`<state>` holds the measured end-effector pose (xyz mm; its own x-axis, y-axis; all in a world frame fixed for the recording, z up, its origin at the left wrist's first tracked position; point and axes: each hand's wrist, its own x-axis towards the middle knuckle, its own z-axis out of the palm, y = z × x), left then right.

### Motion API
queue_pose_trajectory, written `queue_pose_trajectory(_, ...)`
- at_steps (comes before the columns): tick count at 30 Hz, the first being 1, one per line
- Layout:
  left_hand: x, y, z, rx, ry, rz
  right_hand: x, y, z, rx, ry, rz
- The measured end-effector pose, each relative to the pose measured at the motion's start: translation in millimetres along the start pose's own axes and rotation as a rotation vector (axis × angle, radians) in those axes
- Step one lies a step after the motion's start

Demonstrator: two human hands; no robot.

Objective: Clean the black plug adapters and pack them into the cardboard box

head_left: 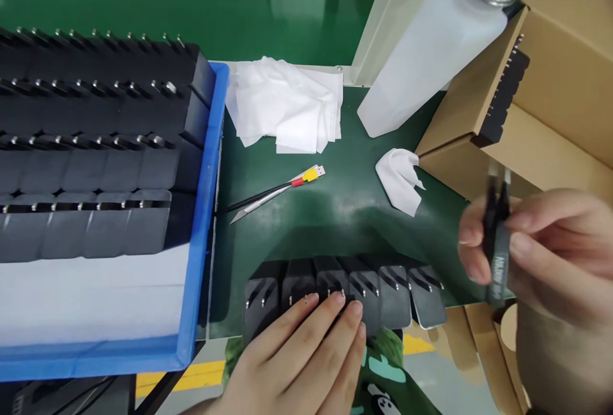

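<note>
Several black plug adapters (383, 294) lie in a row at the green mat's near edge, prongs up. My left hand (306, 357) rests flat on the left part of that row, fingertips touching the adapters. My right hand (546, 255) is raised at the right, pinching black tweezers (495, 236) upright between thumb and fingers; they look blurred.
A blue tray (205, 211) at left holds rows of several black adapters over white foam. White wipes (287, 105), a crumpled wipe (400, 175), a craft knife with a yellow-red tip (272, 195), a white bottle (431, 51) and an open cardboard box (555, 115) surround the mat.
</note>
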<state>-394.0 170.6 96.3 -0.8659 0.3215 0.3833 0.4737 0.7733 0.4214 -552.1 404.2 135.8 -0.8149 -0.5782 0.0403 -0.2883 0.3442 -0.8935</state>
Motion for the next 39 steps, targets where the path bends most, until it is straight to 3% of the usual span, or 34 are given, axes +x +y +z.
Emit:
queue_pose_trajectory(2,0.9,2.4,1.1,0.004,-0.009,0.001,25.7,-5.9,12.6,0.553,-0.293,0.016)
queue_pose_trajectory(3,2.1,3.4,2.3,0.014,-0.011,0.016,37.0,-6.4,19.5,0.693,-0.396,0.02)
queue_pose_trajectory(7,7.9,5.5,11.0,0.047,0.055,0.076,66.3,-2.9,44.6,0.692,-0.499,-0.011)
queue_pose_trajectory(12,6.9,4.6,18.8,-0.013,0.032,0.03,80.0,0.2,52.8,0.618,-0.609,-0.164)
queue_pose_trajectory(17,5.2,5.0,19.1,-0.053,0.063,-0.026,82.8,6.9,61.2,0.532,-0.559,-0.29)
queue_pose_trajectory(22,4.3,5.9,18.1,-0.062,0.021,-0.02,78.9,13.0,70.0,0.499,-0.558,-0.296)
queue_pose_trajectory(39,13.9,4.6,18.0,-0.004,-0.015,-0.005,75.7,12.7,70.8,0.428,-0.514,-0.321)
